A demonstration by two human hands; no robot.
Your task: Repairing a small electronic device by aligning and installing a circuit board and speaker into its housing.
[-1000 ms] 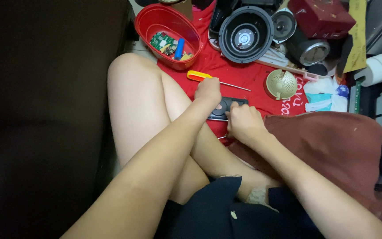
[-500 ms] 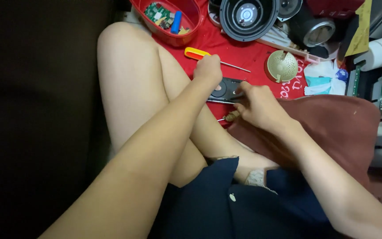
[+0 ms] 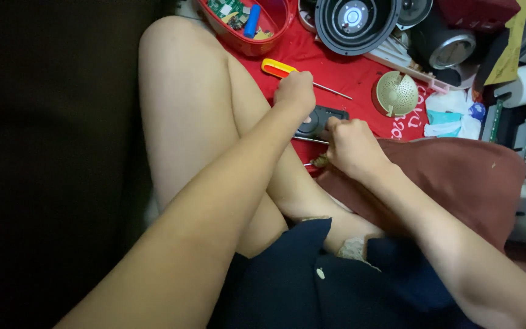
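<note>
My left hand rests on a small flat black device lying on a red cloth, its fingers curled over the device's left end. My right hand is closed around a thin tool with a brownish handle, just right of and below the device. A thin metal rod lies along the device's near edge. My bare legs are crossed beneath both arms.
A yellow-and-orange screwdriver lies just beyond my left hand. A red bowl holds a circuit board and a blue cylinder. A black speaker cone, a beige mesh dome, tissue packets and a maroon cushion crowd the right.
The view has tilted so the red bowl and speaker slid toward the top edge. Both hands stay at the black device; the right hand has shifted slightly lower with its tool.
</note>
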